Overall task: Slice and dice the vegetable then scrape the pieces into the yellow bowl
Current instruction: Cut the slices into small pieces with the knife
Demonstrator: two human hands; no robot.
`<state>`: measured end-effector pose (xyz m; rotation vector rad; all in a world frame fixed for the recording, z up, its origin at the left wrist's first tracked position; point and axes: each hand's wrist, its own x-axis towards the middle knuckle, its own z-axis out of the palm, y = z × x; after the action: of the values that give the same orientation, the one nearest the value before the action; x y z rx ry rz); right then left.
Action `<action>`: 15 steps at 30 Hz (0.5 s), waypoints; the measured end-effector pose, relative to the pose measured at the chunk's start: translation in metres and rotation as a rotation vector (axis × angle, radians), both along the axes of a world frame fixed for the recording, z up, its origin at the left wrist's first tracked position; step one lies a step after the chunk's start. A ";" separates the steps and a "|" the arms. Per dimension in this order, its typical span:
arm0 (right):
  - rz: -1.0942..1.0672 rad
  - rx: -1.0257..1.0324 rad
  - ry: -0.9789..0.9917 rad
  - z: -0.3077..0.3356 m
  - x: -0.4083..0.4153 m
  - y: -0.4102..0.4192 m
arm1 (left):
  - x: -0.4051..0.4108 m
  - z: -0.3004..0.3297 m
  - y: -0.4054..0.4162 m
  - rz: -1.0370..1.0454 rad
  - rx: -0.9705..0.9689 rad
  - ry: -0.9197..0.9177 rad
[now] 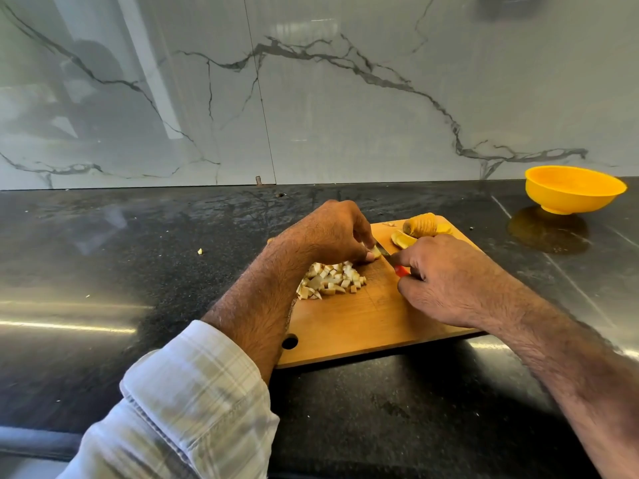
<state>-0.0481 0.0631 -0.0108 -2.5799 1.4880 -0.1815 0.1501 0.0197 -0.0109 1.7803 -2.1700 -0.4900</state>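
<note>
Middle of the frame, on the wooden cutting board, the dicing is mid-stroke. The left hand has its fingertips curled down, pinching a small pale piece of vegetable against the board. Just to its right, the right hand is wrapped around the red handle of a knife, and the blade runs up and left from that fist so its tip sits right against the pinched piece. That is the relation that matters: the blade comes in from the right, touching or almost touching the left fingertips, so the cut has to fall just clear of them. How much blade is under the hand I cannot tell.

Below the left hand, a heap of diced pieces lies on the board, small pale cubes with browner edges, loosely piled. At the board's upper right corner sit the uncut slices, yellowish and fanned together, with one flat slice lying just in front of them.

The yellow bowl stands on the dark counter at the right edge of the frame, well apart from the board and beyond the knife hand, so the right side is the nearer one for the scrape. By my read, the job is about half done, with more slices to dice.
</note>
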 end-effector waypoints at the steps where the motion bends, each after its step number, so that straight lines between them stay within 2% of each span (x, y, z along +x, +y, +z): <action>1: -0.005 -0.001 0.003 0.000 0.000 0.000 | 0.000 0.000 0.000 -0.002 0.000 -0.003; 10: -0.056 0.006 0.027 -0.009 0.011 -0.005 | 0.000 0.001 0.002 -0.008 -0.002 -0.001; 15: -0.073 0.008 -0.044 -0.012 0.015 -0.011 | 0.002 0.001 0.002 0.011 0.002 -0.010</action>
<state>-0.0331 0.0518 -0.0228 -2.4998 1.5656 -0.2386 0.1517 0.0217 -0.0102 1.7987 -2.1652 -0.4816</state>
